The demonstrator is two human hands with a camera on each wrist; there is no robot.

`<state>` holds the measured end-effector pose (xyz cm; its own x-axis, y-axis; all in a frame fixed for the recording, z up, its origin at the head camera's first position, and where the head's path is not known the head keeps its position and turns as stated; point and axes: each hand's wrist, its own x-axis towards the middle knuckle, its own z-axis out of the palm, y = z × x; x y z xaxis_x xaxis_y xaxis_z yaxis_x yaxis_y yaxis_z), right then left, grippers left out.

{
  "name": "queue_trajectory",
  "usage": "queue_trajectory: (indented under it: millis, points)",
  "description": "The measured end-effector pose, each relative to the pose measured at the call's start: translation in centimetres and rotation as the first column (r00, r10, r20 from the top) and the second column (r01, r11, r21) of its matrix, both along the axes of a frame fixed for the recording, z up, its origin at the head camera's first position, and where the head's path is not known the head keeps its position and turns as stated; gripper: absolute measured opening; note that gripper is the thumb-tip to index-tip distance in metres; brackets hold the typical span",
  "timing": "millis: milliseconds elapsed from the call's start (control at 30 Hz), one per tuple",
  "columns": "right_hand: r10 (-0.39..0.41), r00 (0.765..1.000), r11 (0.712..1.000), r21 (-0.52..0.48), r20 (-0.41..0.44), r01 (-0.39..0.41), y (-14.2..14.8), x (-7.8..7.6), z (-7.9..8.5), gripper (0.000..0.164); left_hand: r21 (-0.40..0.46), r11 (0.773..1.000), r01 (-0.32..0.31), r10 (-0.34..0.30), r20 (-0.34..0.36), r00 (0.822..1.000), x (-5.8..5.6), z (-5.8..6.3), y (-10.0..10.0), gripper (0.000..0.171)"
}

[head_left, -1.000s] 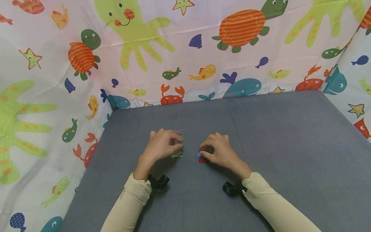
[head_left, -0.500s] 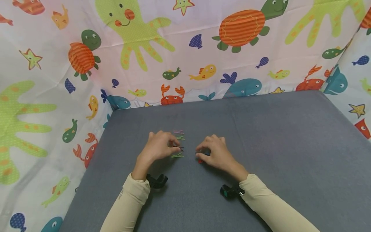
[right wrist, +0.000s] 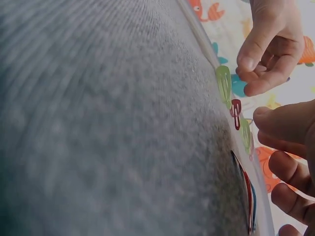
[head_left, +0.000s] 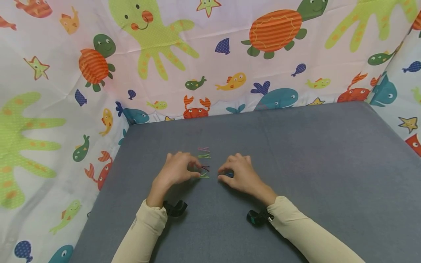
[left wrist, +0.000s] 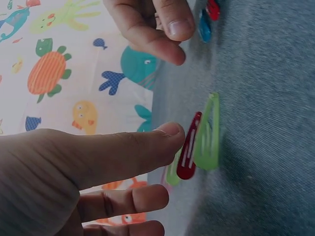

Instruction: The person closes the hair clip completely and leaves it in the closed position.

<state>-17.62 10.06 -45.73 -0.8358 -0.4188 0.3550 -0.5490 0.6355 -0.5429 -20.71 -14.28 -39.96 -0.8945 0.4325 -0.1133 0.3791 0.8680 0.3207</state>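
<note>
Several snap hair clips lie in a column on the grey cloth. In the left wrist view a light green hair clip [left wrist: 209, 142] is nearest, beside a dark red hair clip [left wrist: 189, 147], another green hair clip [left wrist: 173, 171] and a partly hidden pink one. My left hand [head_left: 177, 168] hovers just left of them, thumb and fingers apart, with nothing between them. My right hand [head_left: 243, 174] is held over a blue hair clip [left wrist: 204, 25] and a red hair clip [left wrist: 213, 9], its fingers loosely bent and gripping nothing. From the head, the red one is hidden under this hand.
The grey cloth-covered table [head_left: 312, 164] extends around both hands. A curtain [head_left: 227, 62] printed with sea animals stands along the back and sides. A black wrist camera [head_left: 175, 209] is strapped below the left hand, and another wrist camera [head_left: 258, 218] below the right.
My left hand has drawn back slightly left and toward me, uncovering more of the clips. My right hand has shifted left over the blue and red clips, covering the red one.
</note>
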Motion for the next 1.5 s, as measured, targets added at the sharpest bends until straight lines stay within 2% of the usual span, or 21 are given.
queue_trajectory:
  millis: [733,1000,1267,1500]
  points:
    - [-0.022,0.999,0.999,0.033,0.033,0.021,-1.8,-0.3,0.1,0.018,-0.064,0.997,-0.036,0.032,-0.057,0.998,0.7,-1.2,-0.4,0.02]
    - [-0.028,0.999,0.999,0.046,0.028,0.027,-2.5,-0.3,0.3,0.019,-0.052,0.998,-0.028,0.025,-0.066,0.998,0.8,-1.6,-0.6,0.017]
    - [-0.028,0.995,0.997,0.068,0.092,0.021,-3.1,-0.3,0.2,0.019,-0.045,0.999,-0.029,0.026,-0.077,0.997,0.9,-1.9,-0.7,0.011]
    - [-0.028,0.995,0.997,0.076,0.098,0.021,-3.4,-0.4,0.3,0.016,-0.051,0.998,-0.034,0.029,-0.1,0.995,1.0,-2.0,-0.6,0.01]
